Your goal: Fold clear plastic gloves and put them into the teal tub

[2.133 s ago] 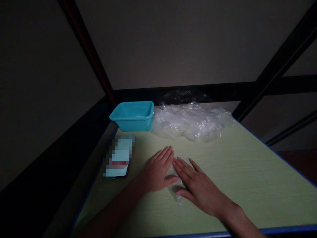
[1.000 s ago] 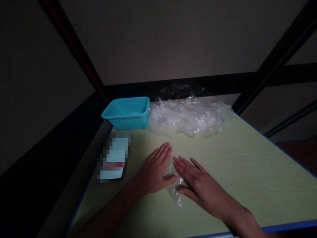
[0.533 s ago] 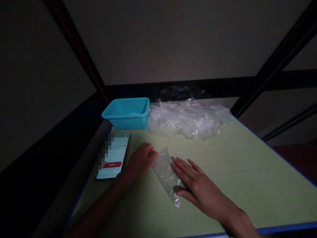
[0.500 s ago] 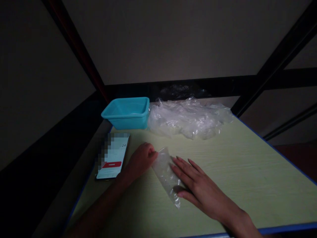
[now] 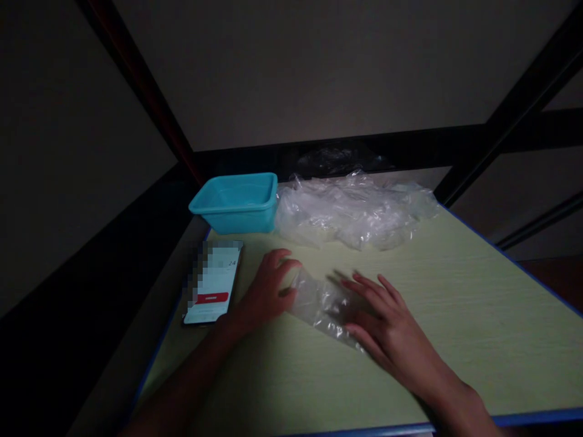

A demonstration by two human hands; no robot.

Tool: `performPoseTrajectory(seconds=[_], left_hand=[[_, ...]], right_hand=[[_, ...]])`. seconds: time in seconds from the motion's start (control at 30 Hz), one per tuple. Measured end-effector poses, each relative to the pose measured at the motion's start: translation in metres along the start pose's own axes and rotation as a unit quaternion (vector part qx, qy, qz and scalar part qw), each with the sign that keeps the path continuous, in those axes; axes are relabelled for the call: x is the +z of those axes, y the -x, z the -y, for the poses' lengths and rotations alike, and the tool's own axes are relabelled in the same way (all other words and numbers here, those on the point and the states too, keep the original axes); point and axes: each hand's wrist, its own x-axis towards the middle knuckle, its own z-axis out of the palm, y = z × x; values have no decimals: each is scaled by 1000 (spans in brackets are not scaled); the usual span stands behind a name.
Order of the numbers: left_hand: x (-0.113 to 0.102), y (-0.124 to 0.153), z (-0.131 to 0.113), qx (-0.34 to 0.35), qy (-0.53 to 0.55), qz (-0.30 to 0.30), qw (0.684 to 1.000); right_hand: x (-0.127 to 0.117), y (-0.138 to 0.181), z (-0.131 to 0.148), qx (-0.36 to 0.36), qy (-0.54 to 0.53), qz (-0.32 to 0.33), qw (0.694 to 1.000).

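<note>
A clear plastic bag (image 5: pixel 319 303) lies flat and slightly creased on the pale wood-grain table (image 5: pixel 473 328), between my two hands. At its left end is my left hand (image 5: pixel 268 285), thumb and fingers apart, with the thumb tip at the bag's edge. My right hand (image 5: pixel 387 328) is over the bag's right end, its fingers spread and partly covering it. Whether the right fingertips touch the plastic or hover just above it, I cannot tell.
A turquoise plastic basin (image 5: pixel 241 220) stands at the back left. Beside it spreads a heap of crumpled clear plastic bags (image 5: pixel 350 212). A phone (image 5: pixel 214 282) with a lit screen lies left of my left hand. Blue edging (image 5: pixel 537 417) runs round the table.
My left hand has let go of the bag's corner and its fingers have parted. The bag has turned, its near end swinging right, and my right hand has moved slightly right.
</note>
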Motion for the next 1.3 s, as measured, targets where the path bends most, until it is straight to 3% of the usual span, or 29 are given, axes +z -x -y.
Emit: performPoseTrajectory(seconds=[0.13,0.3,0.4,0.53,0.63,0.83,0.93,1.07,1.3], left_hand=[[-3,0,2,98,27,88,991],[-3,-1,2,78,16,163,983],[-2,-1,1,80,15,149,985],[-2,1,-2,88,31,91,992],[-1,3,-5,84,56,76,992],[1,4,-5,105,133,32,985],[1,3,-5,112,135,49,983],[2,2,-4,98,127,83,984],[2,1,-6,85,134,84,984]], right_hand=[[-5,2,-1,-6,-12,-29,999],[-13,0,9,-105,-113,70,986],[-8,0,7,-58,-67,75,993],[1,3,-5,46,45,13,998],[2,3,-11,68,70,-23,995],[-6,1,-1,-55,-36,-16,998],[-6,0,8,-104,-64,5,992],[-3,-4,18,-114,-24,11,993],[4,-17,34,-137,62,41,988]])
